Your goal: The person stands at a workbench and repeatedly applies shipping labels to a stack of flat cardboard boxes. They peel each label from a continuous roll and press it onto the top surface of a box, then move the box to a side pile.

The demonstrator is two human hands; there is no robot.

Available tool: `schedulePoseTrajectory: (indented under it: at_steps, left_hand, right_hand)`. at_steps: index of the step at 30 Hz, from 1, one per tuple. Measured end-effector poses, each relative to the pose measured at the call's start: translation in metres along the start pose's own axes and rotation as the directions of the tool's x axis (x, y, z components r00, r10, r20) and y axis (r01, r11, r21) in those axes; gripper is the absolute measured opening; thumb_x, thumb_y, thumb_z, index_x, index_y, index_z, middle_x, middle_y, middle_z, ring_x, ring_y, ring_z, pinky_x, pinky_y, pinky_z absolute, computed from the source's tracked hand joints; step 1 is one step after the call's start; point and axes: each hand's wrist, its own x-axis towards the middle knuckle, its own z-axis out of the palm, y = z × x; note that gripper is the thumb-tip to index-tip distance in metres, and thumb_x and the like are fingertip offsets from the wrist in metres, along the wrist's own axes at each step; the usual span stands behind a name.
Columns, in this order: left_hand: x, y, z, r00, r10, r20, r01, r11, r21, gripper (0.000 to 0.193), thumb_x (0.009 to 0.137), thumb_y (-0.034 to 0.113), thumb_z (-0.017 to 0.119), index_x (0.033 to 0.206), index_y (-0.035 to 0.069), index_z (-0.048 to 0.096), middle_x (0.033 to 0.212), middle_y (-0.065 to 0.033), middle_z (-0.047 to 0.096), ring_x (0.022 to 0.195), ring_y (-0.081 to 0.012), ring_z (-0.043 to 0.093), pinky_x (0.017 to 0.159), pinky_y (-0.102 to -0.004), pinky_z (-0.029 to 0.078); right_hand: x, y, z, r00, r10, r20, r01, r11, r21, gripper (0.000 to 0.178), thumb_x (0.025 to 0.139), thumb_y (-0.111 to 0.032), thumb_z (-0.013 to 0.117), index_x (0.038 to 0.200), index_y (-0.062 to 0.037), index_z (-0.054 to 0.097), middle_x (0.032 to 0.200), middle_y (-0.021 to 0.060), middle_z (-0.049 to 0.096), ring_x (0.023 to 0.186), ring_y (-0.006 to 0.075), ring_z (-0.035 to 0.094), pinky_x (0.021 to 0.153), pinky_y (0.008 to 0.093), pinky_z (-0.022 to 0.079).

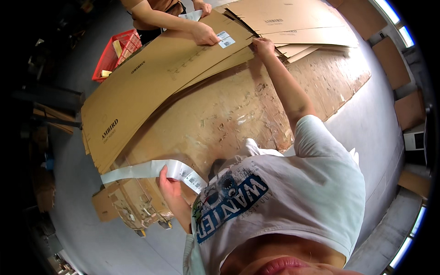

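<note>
In my left hand (170, 185), low and close to my body, is a long white strip of labels (137, 170), pinched between thumb and fingers. One end of it droops beside my shirt. My right arm reaches far across, and my right hand (263, 47) grips the edge of a flat cardboard sheet (178, 62) on a stack. Near that hand a white printed label (225, 40) lies on the sheet. A co-worker's hand (205, 34) touches its left side, while the co-worker's other hand (201, 8) is by another white strip (191, 15).
The sheets lie on a worn, scuffed cardboard-covered surface (220, 112). More flat cardboard sheets (293, 18) are piled at the far right. A red plastic basket (110, 55) stands at the far left. A battered carton (137, 201) on wheels is below. Cartons (391, 62) line the right side.
</note>
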Motion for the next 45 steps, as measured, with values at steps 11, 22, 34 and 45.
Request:
schedulePoseTrajectory:
  at_steps: [11,22,34,45]
  left_hand:
    - [0.016,-0.004,-0.014,0.999,-0.018,-0.031,0.018,1.0,0.018,0.028,0.08,0.006,0.062,0.106,-0.003,0.054,0.095,-0.0106,0.062,0.082,-0.0223,0.062,0.069,-0.034,0.053]
    - [0.023,0.0,0.003,1.0,-0.026,-0.006,0.027,0.999,0.046,0.027,0.08,0.005,0.062,0.104,-0.003,0.055,0.096,-0.0114,0.061,0.085,-0.0231,0.062,0.07,-0.0346,0.053]
    - [0.019,-0.004,-0.013,0.997,-0.049,-0.051,0.051,0.998,0.039,0.026,0.08,0.004,0.061,0.105,-0.002,0.055,0.096,-0.0108,0.062,0.085,-0.0238,0.062,0.071,-0.037,0.053]
    - [0.019,-0.019,-0.004,0.999,-0.031,-0.016,0.033,0.984,0.176,0.031,0.079,0.006,0.062,0.108,0.0,0.054,0.101,-0.0116,0.06,0.091,-0.0249,0.061,0.076,-0.0383,0.052]
  right_hand:
    - [-0.007,-0.003,0.013,0.981,-0.081,-0.174,0.057,0.988,-0.141,0.019,0.074,-0.02,0.071,0.079,-0.0012,0.067,0.067,0.0055,0.064,0.056,0.0117,0.058,0.053,0.0266,0.048]
    - [-0.015,0.012,0.034,0.98,0.057,-0.192,-0.067,0.997,-0.044,0.045,0.076,-0.03,0.068,0.107,0.0,0.055,0.096,0.017,0.062,0.085,0.028,0.063,0.082,0.035,0.049]
    - [-0.01,-0.033,0.016,0.997,-0.03,0.066,0.034,0.997,-0.065,0.017,0.076,-0.015,0.067,0.087,-0.0015,0.065,0.076,0.0129,0.067,0.07,0.0195,0.066,0.062,0.0314,0.052]
    - [0.175,-0.089,-0.186,0.967,-0.167,-0.193,0.256,0.649,0.716,0.024,0.091,-0.017,0.052,0.101,0.0051,0.052,0.094,0.0161,0.062,0.08,0.0267,0.063,0.065,0.0332,0.054]
